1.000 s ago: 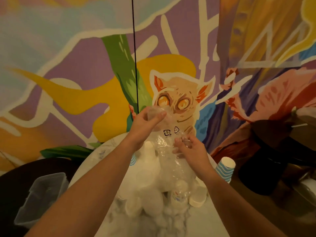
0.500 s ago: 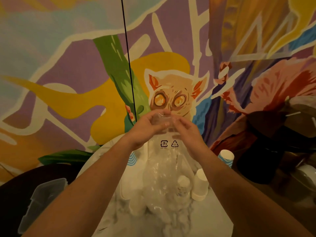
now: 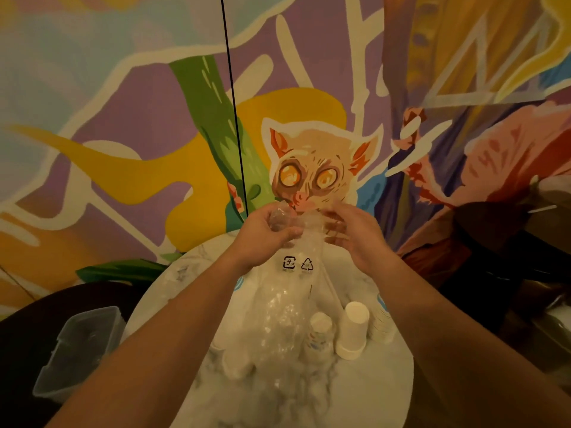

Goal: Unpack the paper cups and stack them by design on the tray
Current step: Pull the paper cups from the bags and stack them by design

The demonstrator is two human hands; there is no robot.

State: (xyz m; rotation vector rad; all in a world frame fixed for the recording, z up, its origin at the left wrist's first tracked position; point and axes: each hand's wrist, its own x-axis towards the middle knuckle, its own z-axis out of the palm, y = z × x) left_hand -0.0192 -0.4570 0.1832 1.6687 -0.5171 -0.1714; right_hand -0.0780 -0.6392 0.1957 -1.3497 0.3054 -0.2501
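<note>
Head view looks down on a round marbled worktop (image 3: 380,393). Both hands are raised over its far edge, gripping the top of a clear plastic bag (image 3: 287,304): the left hand (image 3: 262,239) bunches the bag's neck in curled fingers, and the right hand (image 3: 355,233) pinches the film just beside it. The bag hangs down to the worktop's middle, printed recycling marks facing the camera. Paper cups (image 3: 353,330) stand upside down near the right edge, others blurred behind the film. A clear plastic container (image 3: 77,350) sits off the worktop's left edge.
</note>
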